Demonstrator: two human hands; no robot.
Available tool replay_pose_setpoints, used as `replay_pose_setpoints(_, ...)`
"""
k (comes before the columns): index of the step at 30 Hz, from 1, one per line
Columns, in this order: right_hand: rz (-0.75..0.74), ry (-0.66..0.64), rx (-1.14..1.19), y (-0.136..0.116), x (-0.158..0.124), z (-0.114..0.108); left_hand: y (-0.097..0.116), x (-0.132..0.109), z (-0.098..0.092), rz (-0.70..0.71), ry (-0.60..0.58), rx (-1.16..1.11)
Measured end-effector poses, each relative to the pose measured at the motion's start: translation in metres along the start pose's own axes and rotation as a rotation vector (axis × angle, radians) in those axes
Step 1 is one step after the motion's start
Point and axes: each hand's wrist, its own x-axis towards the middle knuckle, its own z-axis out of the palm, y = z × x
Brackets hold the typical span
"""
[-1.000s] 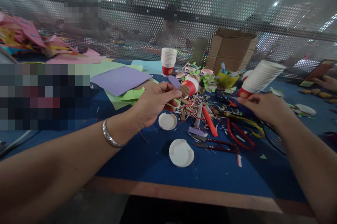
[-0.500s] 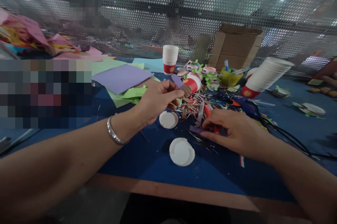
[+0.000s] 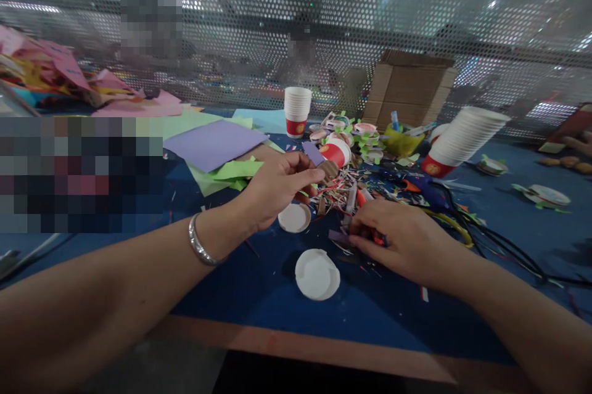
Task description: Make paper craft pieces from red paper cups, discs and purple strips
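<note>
My left hand point(image 3: 289, 181) is closed, pinching a small piece of brown corrugated cardboard point(image 3: 329, 170) between thumb and fingers. A purple paper strip point(image 3: 313, 152) shows just behind those fingertips; I cannot tell whether they touch it. Low over the table, my right hand point(image 3: 398, 237) is closed, with thumb and fingertips at one end of a dark purple paper strip point(image 3: 339, 237). Something red point(image 3: 379, 238) is partly hidden under its palm. Two cut-off white paper cup bottoms, one nearer point(image 3: 317, 274) and one farther point(image 3: 295, 218), lie between my hands.
Paper scraps point(image 3: 342, 187) are heaped beyond my hands, around a tipped red-and-white cup point(image 3: 336, 152). Stacked paper cups stand behind point(image 3: 297, 113) and lean at right point(image 3: 467, 138). Coloured sheets point(image 3: 215, 144) lie left. Black cables point(image 3: 504, 243) run right. A cardboard box point(image 3: 407, 89) stands behind.
The view has tilted up slightly, so the table sits lower in the picture. My left hand keeps the cardboard piece; my right hand has shifted slightly left with the purple strip at its fingertips.
</note>
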Motion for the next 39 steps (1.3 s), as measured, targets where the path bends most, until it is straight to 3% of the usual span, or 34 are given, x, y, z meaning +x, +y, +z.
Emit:
replay_pose_setpoints(7, 0.068, -0.048, 0.038, -0.004, 0.002, -0.001, 0.000, 0.001, 0.000, -0.006, -0.008, 0.009)
replay_pose_setpoints(22, 0.058, -0.039, 0.175, -0.009, 0.003, 0.001, 0.001, 0.001, 0.000, 0.000, -0.002, 0.022)
replay_pose_setpoints(31, 0.219, 0.316, 0.469, -0.003, 0.000, -0.011, 0.002, -0.006, 0.003, -0.067, -0.126, -0.001)
replay_pose_setpoints(39, 0.267, 0.317, 0.579, -0.003, 0.006, -0.011, 0.006, -0.011, 0.008, -0.084, -0.165, 0.021)
